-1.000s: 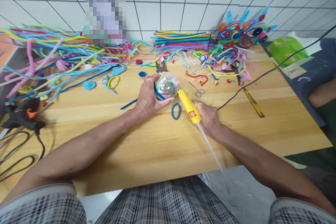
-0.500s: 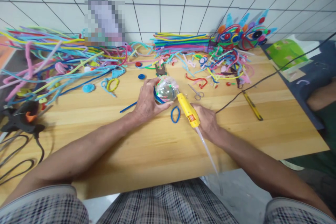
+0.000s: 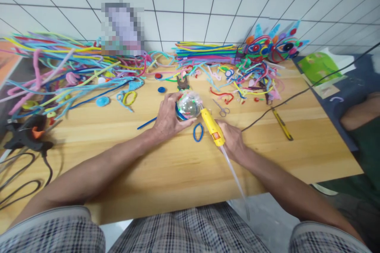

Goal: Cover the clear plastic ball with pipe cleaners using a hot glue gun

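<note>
My left hand (image 3: 168, 118) is closed around a clear ball (image 3: 190, 107) with bits of coloured material along its upper rim. A dark blue pipe cleaner (image 3: 179, 113) runs along the ball's left side, by my fingers. In my right hand (image 3: 233, 139) is a yellow hot glue gun (image 3: 212, 127), its nozzle at the ball's right edge; I cannot tell if they touch. From the gun's rear a long clear glue stick (image 3: 235, 176) sticks out. Just below the ball, a blue pipe cleaner loop (image 3: 198, 132) lies on the wooden table (image 3: 178, 174).
Small scissors (image 3: 222, 108), pliers (image 3: 183, 83) and a yellow utility knife (image 3: 282, 124) lie around the ball. Pipe cleaners (image 3: 208, 52) line the back, beside two decorated masks (image 3: 283, 47). A black cord (image 3: 261, 115) crosses the right side. At the far right is another person's arm (image 3: 360, 112).
The whole view has shifted slightly, with the table scene sitting a little lower. Both hands keep their holds, and the glue gun stays at the ball's right edge.
</note>
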### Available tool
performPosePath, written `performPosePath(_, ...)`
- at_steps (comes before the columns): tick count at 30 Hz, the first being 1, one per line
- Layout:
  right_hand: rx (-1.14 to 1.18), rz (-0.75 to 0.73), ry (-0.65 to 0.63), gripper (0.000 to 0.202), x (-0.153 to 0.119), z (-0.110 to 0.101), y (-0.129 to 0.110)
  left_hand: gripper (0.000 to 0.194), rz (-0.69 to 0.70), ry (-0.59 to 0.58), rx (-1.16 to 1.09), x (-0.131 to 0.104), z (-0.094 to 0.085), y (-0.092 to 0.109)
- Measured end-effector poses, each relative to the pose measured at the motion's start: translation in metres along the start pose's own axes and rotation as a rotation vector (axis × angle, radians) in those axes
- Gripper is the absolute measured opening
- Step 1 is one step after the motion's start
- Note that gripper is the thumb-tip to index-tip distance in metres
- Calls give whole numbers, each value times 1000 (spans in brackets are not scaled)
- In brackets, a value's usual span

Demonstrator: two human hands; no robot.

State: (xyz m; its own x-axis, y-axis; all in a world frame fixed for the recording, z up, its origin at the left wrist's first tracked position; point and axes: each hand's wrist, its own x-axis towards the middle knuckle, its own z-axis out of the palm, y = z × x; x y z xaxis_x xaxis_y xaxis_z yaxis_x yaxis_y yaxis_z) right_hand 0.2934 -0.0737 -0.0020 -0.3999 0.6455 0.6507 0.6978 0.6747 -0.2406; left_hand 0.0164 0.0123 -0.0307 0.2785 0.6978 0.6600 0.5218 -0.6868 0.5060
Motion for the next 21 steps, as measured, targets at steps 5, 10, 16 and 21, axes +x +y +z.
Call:
performPosePath(5,8,36,-7,28,-4,1,3,103,-29,-8,13,0,0,0)
performPosePath(10,48,21,14,32,-6,-1,5,102,-88,-19,16,-1,-2,-2)
performPosePath(16,43,16,-29,33,-1,-3,3,104,-73,-40,0,-1,-3,-2)
performPosePath(21,48,-8,-9,28,4,-5,2,105,-74,-41,-8,0,-2,0)
